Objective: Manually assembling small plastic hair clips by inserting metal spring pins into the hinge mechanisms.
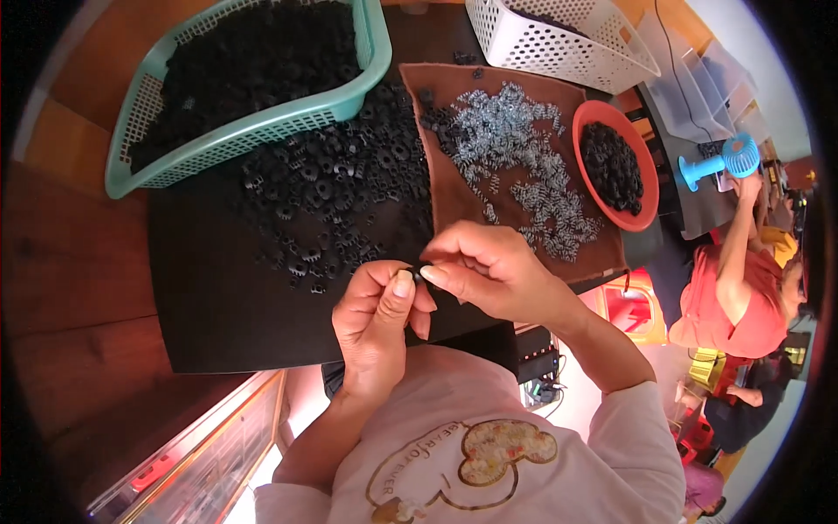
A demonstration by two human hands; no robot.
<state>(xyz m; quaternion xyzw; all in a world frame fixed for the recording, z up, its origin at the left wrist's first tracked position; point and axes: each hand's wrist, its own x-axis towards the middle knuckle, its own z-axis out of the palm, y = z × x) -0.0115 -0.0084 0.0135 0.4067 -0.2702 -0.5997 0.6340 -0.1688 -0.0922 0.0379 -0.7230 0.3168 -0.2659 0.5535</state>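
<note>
Near the front edge of the dark table, my left hand [374, 313] pinches a small black plastic part [414, 272] between thumb and fingers. The fingertips cover most of it. My right hand [489, 269] meets it from the other side, thumb and forefinger pressed together at the part. Whether a spring or another small piece sits in that pinch is hidden. Beyond my hands lies a spread of loose black toothed parts [336, 179]. Just past my right hand, many small metal springs [511, 131] are heaped on a brown cloth [454, 188].
A teal basket [375, 39] full of black parts stands at the far left. A white perforated basket [559, 52] is at the back, and an orange bowl [648, 166] of small black pieces at the right. Farther right are a blue fan [740, 157] and a person in red [742, 293].
</note>
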